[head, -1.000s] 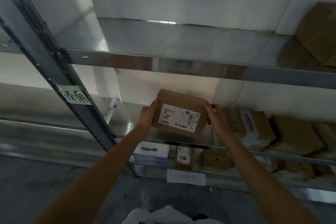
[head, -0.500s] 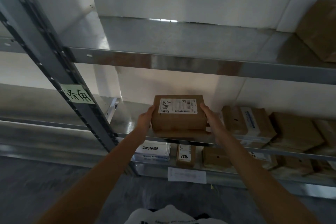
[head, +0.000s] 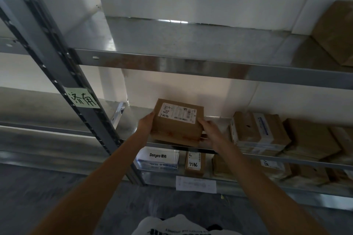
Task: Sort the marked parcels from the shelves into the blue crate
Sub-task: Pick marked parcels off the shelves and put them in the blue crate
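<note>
Cardboard parcel [head: 178, 122], rectangular, between both hands

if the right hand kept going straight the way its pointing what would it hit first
The right hand already grips the brown parcel, so the parcel comes first. Past it the line seems to lead to the white back wall, though depth is unclear.

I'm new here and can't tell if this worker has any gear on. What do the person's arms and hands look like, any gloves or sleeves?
Both forearms are bare right up to the frame's edge, with no sleeves showing. The left hand and right hand wear no gloves, and I see no watch, ring or wristband. At the bottom of the view is a white shirt with dark printed lettering, too blurred to read.
</note>
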